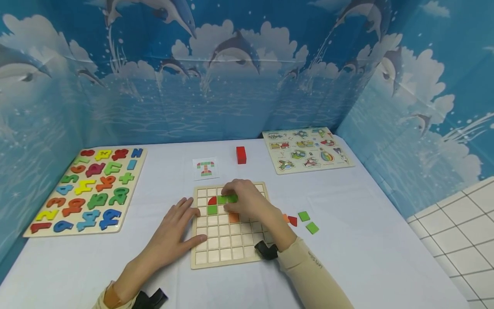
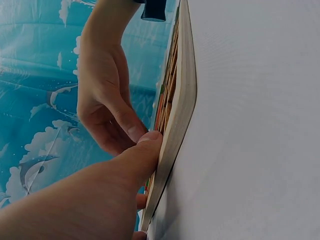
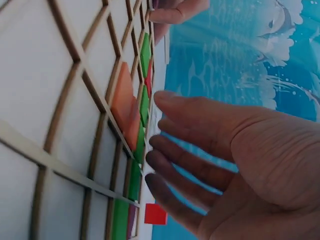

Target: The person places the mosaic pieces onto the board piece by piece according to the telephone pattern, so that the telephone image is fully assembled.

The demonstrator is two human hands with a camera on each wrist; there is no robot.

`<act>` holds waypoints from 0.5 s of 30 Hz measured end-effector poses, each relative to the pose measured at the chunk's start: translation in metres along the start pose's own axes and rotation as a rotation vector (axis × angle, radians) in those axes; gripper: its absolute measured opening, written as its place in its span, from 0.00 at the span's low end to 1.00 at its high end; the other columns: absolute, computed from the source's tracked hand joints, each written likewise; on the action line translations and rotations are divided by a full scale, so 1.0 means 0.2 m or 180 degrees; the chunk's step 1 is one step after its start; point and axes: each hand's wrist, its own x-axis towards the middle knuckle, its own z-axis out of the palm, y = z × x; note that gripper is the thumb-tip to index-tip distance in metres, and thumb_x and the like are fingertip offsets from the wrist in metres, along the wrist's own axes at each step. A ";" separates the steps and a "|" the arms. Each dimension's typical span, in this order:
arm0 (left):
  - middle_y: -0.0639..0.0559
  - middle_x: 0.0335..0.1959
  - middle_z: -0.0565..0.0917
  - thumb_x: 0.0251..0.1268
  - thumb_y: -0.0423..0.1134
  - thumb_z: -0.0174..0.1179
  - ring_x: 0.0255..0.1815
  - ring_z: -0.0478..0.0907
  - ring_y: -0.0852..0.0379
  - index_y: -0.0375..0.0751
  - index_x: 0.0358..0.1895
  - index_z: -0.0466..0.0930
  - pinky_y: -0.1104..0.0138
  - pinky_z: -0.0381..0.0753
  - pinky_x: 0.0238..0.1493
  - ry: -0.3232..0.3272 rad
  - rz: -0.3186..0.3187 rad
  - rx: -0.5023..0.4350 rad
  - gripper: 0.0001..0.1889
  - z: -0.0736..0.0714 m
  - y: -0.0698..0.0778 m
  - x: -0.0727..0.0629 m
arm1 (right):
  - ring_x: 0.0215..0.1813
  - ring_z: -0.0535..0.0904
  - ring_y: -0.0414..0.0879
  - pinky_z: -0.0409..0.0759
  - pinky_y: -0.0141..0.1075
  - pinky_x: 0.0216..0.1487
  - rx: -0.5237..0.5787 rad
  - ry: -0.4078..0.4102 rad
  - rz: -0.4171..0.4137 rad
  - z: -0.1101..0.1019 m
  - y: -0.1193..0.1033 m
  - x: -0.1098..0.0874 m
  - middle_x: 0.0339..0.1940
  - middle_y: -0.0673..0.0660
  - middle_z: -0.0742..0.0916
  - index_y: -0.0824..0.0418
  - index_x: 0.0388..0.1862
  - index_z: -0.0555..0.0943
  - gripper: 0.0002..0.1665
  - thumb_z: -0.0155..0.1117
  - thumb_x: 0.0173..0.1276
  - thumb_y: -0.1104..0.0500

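A wooden grid board point(image 1: 212, 256) lies in front of me. Set in its upper cells are a red quarter-round tile point(image 1: 212, 201), green tiles point(image 1: 212, 210) and an orange tile point(image 1: 233, 218). My right hand point(image 1: 247, 199) hovers over the upper cells, its fingertips close to a green tile point(image 1: 232, 198). In the right wrist view its fingers are loosely bent, with no tile between them. My left hand point(image 1: 173, 227) rests at the board's left edge, thumb on the rim and fingers spread along it, as the left wrist view also shows.
Loose green tiles point(image 1: 304, 216) and a red tile point(image 1: 293, 221) lie right of the board. Behind it are a pattern card point(image 1: 206, 168) and a red block point(image 1: 241, 155). A number puzzle point(image 1: 125, 214) stands left; a picture puzzle point(image 1: 283, 171) lies back right.
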 end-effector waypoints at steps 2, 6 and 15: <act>0.38 0.81 0.66 0.66 0.63 0.69 0.85 0.55 0.35 0.50 0.59 0.75 0.36 0.54 0.82 0.0020 0.0012 0.0006 0.28 0.00 0.00 0.00 | 0.55 0.83 0.50 0.82 0.47 0.63 0.0029 0.0083 0.0104 -0.02 0.01 -0.01 0.51 0.56 0.90 0.61 0.55 0.88 0.20 0.79 0.64 0.62; 0.37 0.81 0.67 0.65 0.62 0.70 0.84 0.57 0.34 0.50 0.58 0.75 0.36 0.55 0.81 0.0069 0.0041 0.0018 0.28 0.00 0.00 0.00 | 0.48 0.83 0.50 0.84 0.45 0.56 -0.0051 0.0198 0.0281 -0.06 0.05 -0.02 0.46 0.57 0.91 0.63 0.51 0.88 0.16 0.77 0.64 0.67; 0.38 0.82 0.65 0.65 0.61 0.71 0.85 0.55 0.35 0.49 0.59 0.75 0.37 0.54 0.83 -0.0012 -0.0018 0.0003 0.29 0.00 0.00 0.00 | 0.47 0.85 0.47 0.85 0.45 0.57 -0.0136 0.0142 0.0108 -0.06 0.04 -0.01 0.44 0.56 0.92 0.62 0.47 0.89 0.12 0.71 0.68 0.73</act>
